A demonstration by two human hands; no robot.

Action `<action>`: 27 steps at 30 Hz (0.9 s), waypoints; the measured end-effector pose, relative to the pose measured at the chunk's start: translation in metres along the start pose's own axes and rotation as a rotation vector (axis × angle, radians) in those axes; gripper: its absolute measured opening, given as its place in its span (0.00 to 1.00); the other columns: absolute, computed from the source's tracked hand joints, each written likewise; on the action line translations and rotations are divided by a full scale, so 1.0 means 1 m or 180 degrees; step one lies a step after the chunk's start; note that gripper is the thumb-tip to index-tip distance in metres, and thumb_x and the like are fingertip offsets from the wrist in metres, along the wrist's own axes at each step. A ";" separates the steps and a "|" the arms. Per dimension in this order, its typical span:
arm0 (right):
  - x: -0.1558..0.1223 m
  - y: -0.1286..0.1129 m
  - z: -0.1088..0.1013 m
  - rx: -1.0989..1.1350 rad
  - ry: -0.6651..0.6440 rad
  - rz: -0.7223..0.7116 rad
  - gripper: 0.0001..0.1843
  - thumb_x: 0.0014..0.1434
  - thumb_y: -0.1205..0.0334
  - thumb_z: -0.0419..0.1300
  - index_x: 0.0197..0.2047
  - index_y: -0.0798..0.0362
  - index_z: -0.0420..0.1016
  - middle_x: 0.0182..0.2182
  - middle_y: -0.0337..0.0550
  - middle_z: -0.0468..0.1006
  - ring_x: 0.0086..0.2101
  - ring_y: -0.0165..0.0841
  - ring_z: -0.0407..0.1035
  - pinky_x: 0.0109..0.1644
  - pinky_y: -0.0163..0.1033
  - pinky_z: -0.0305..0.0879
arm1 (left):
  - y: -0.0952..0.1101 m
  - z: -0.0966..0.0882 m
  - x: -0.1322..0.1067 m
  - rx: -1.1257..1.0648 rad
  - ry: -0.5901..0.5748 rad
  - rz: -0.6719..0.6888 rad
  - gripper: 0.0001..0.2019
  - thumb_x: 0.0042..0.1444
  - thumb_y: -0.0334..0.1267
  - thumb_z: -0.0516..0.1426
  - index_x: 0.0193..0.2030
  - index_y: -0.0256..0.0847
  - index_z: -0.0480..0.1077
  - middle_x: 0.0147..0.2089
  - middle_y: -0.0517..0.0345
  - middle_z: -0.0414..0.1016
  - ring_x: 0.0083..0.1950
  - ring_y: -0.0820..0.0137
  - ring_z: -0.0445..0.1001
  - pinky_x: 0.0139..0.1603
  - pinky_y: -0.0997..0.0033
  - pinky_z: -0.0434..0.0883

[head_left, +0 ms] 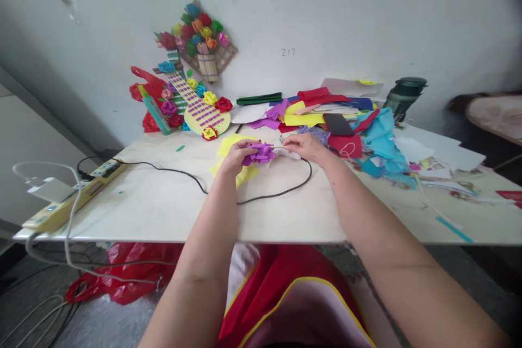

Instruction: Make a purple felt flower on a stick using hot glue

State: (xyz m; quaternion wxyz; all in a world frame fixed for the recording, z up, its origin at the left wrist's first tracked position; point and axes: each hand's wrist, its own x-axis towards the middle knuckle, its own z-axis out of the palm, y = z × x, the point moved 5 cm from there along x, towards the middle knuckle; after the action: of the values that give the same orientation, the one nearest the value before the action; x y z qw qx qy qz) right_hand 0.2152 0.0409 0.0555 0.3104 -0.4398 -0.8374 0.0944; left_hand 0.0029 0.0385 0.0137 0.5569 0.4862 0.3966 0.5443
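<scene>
My left hand [240, 154] is closed on a purple paper flower [261, 153] with ruffled petals, held just above the table. From the flower a thin light-brown stick [279, 147] runs right into the fingers of my right hand [304, 144], which pinch its end. Yellow paper [247, 175] lies flat beneath and behind my left hand. A black cable [277, 194] curves over the table below both hands. Close behind my right hand are a dark phone [338, 124] and a tangle of greyish-purple material [316, 134].
Coloured paper sheets [310, 111] and crumpled blue paper [385, 141] cover the back right, near a dark bottle [404, 97]. Paper-flower guitar [206, 114], glue bottle [155, 111] and flower basket [207, 67] stand back left. A power strip [77, 196] lies along the left edge.
</scene>
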 end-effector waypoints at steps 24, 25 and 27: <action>0.003 0.016 -0.006 0.0268 0.0218 -0.0120 0.07 0.52 0.60 0.64 0.31 0.51 0.84 0.29 0.42 0.83 0.30 0.32 0.73 0.35 0.35 0.63 | 0.000 0.001 -0.002 0.0132 -0.0215 -0.0148 0.17 0.35 0.35 0.66 0.35 0.35 0.77 0.33 0.52 0.78 0.28 0.72 0.74 0.28 0.75 0.67; 0.003 0.017 -0.006 0.0271 0.0225 -0.0117 0.07 0.52 0.61 0.64 0.31 0.51 0.84 0.29 0.42 0.83 0.30 0.32 0.73 0.35 0.35 0.63 | 0.000 0.001 -0.002 0.0130 -0.0220 -0.0152 0.16 0.34 0.35 0.66 0.35 0.35 0.77 0.32 0.53 0.78 0.28 0.72 0.74 0.28 0.75 0.66; 0.003 0.017 -0.006 0.0294 0.0223 -0.0115 0.07 0.52 0.61 0.64 0.31 0.51 0.84 0.29 0.42 0.83 0.31 0.33 0.74 0.35 0.35 0.62 | -0.001 0.000 -0.001 0.0148 -0.0221 -0.0145 0.16 0.34 0.34 0.66 0.35 0.35 0.77 0.31 0.53 0.78 0.27 0.72 0.74 0.27 0.75 0.66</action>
State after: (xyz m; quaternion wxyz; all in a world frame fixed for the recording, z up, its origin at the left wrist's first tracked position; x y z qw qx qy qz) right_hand 0.2288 0.0532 0.0542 0.3611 -0.4129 -0.8286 0.1119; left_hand 0.0032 0.0374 0.0130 0.5712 0.5084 0.4005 0.5048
